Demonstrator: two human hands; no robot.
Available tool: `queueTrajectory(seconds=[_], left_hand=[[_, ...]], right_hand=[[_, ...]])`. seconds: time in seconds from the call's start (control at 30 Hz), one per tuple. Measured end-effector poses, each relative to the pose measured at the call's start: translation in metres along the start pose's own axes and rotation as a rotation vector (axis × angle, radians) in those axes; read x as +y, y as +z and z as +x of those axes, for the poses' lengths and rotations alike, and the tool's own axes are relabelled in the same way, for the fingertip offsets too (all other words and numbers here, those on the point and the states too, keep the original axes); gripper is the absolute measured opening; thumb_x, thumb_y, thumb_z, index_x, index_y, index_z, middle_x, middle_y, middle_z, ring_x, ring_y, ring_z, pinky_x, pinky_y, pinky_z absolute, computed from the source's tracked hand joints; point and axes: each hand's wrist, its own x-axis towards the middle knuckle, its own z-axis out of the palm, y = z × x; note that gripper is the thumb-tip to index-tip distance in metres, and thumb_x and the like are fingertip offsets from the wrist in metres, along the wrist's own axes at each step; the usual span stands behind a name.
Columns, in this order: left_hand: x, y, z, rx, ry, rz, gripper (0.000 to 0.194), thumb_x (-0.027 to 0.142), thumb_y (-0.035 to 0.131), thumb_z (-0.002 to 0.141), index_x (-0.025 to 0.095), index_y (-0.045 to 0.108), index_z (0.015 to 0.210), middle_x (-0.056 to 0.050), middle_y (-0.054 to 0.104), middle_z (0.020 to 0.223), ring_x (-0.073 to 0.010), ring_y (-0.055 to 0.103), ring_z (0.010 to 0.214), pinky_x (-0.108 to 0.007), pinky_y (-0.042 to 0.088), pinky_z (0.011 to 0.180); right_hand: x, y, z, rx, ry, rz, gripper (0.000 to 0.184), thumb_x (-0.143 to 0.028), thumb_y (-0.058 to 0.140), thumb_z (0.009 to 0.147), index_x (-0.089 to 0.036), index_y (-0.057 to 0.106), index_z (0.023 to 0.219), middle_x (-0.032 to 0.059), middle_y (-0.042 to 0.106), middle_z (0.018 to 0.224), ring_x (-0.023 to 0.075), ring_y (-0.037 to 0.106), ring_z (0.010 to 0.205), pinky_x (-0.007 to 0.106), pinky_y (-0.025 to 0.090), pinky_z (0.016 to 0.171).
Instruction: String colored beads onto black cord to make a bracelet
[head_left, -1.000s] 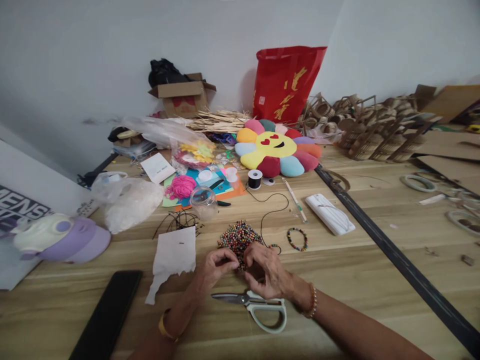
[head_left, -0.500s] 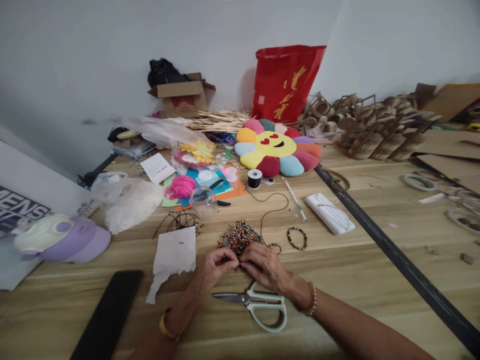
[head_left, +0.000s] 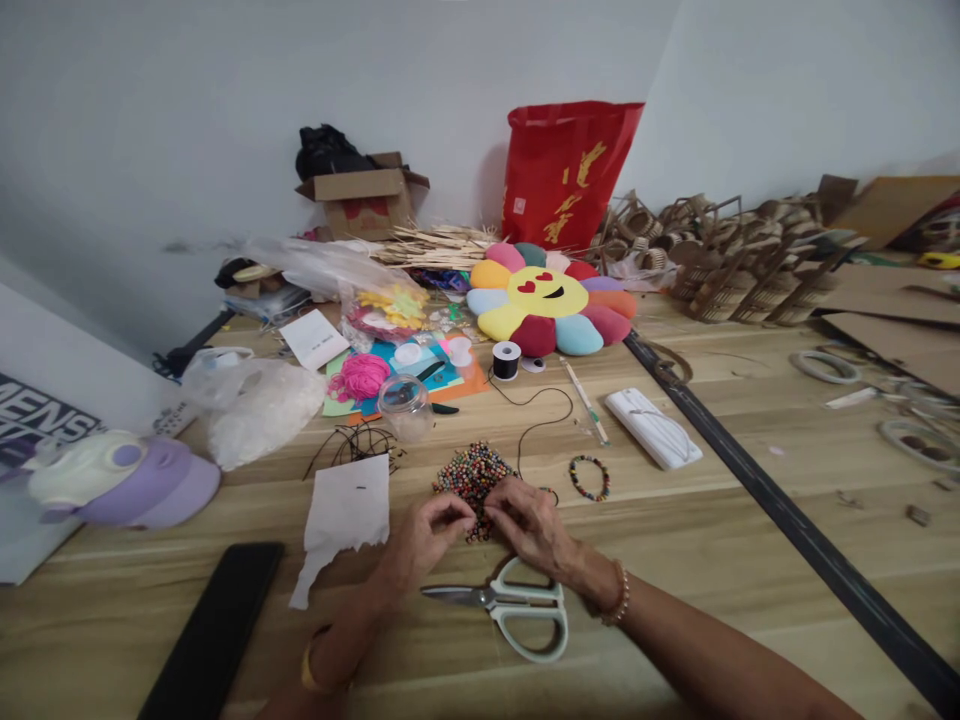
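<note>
A heap of small multicoloured beads lies on the table right in front of my hands. My left hand is at the heap's near left edge, thumb and fingertips pinched together; whatever is between them is too small to make out. My right hand reaches over the heap's right side, fingers bent and closed at the beads, their contents hidden. A thin black cord runs from a spool down behind my right hand, with a few beads near its end. Scissors with pale handles lie just below my hands.
A finished-looking bead bracelet is right of the heap, near a white power bank-like block. A clear jar, pink yarn and torn white paper stand left. Behind is a flower cushion.
My fingertips, close together before, have parted slightly, showing more beads between them. The right fingers are now at the beads. The view has shifted a little.
</note>
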Motion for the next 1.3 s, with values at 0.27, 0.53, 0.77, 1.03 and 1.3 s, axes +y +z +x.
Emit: queueTrajectory(seconds=[0.27,0.53,0.77,1.03,1.3], left_hand=[[0.027,-0.005,0.004,-0.173,0.026,0.453,0.012,0.015,0.059,0.078,0.017,0.070,0.075,-0.002,0.070,0.075,-0.0156,0.061,0.071,-0.024,0.044,0.069],[0.027,0.010,0.004,-0.271,0.197,0.734,0.018,0.009,0.054,0.085,0.017,0.068,0.079,-0.004,0.067,0.084,-0.0176,0.061,0.081,-0.027,0.046,0.077],[0.020,0.015,0.003,-0.232,0.269,0.742,0.014,0.009,0.056,0.085,0.017,0.066,0.080,-0.003,0.064,0.086,-0.0173,0.060,0.084,-0.028,0.047,0.081],[0.006,0.021,0.000,-0.161,0.353,0.748,0.015,0.015,0.054,0.089,0.018,0.065,0.081,-0.004,0.063,0.086,-0.0192,0.058,0.083,-0.031,0.047,0.077],[0.003,0.021,0.000,-0.163,0.397,0.764,0.017,0.016,0.050,0.092,0.017,0.064,0.082,-0.004,0.062,0.085,-0.0181,0.058,0.081,-0.030,0.046,0.076]], right_hand=[[0.000,0.000,-0.001,0.041,0.112,0.030,0.014,-0.022,0.052,0.091,-0.019,0.057,0.079,0.0014,0.058,0.069,0.0130,0.052,0.061,0.023,0.041,0.056],[0.002,0.000,-0.001,0.052,0.140,0.042,0.015,-0.024,0.052,0.091,-0.019,0.058,0.079,0.0013,0.058,0.070,0.0131,0.053,0.062,0.023,0.042,0.056],[0.000,-0.001,0.000,0.053,0.114,0.044,0.017,-0.025,0.051,0.092,-0.019,0.058,0.079,0.0014,0.058,0.069,0.0132,0.053,0.063,0.023,0.043,0.058],[-0.001,-0.001,0.000,0.051,0.125,0.030,0.017,-0.025,0.050,0.092,-0.019,0.057,0.078,0.0011,0.057,0.068,0.0135,0.053,0.062,0.024,0.043,0.058],[0.000,-0.001,-0.001,0.032,0.161,0.049,0.015,-0.024,0.052,0.091,-0.019,0.057,0.078,0.0007,0.057,0.068,0.0129,0.053,0.060,0.023,0.042,0.055]])
